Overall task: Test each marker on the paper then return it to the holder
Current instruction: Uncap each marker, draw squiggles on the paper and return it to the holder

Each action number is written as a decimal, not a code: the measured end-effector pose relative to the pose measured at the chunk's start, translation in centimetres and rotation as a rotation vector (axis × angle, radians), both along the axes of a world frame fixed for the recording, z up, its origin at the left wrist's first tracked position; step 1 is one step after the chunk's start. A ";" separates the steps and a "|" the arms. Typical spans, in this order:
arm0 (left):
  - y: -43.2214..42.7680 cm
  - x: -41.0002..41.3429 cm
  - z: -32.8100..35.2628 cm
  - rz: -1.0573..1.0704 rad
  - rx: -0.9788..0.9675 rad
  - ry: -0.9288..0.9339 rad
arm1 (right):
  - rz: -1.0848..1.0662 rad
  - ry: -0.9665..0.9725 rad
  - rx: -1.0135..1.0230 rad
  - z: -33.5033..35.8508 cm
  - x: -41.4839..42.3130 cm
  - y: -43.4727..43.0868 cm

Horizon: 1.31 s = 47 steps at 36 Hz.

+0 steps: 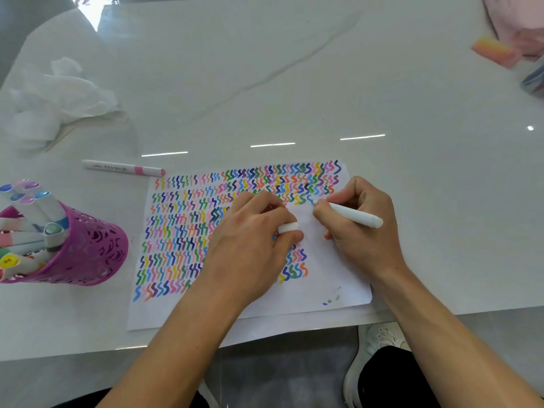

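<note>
A white plastic marker [353, 215] is pinched in the fingers of the right hand [362, 231], its tip touching a white paper sheet [323, 269] filled with rows of coloured squiggles. The left hand [247, 240] rests on the paper, fingers curled around a small white cap [288, 228]. To the left stands a purple perforated holder [94, 248] packed with capped markers [47, 207]. A pink-banded white marker [123, 167] lies on the glossy white table [294, 83] near crumpled white tissue [59, 95].

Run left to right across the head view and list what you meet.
Purple perforated marker holder, left hand holding a white cap, right hand gripping a white marker, pink-orange pad.
</note>
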<state>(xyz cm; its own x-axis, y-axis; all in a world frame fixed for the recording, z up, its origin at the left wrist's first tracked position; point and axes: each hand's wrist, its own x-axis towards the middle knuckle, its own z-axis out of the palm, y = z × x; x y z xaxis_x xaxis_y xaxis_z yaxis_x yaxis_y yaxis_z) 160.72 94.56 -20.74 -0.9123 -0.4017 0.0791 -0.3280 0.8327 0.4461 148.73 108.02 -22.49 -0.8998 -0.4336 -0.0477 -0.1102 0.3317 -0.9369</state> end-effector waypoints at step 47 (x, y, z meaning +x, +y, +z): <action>0.0 0.4 2.7 0.198 0.623 0.105 | 0.203 -0.267 -0.403 4.1 0.7 -0.4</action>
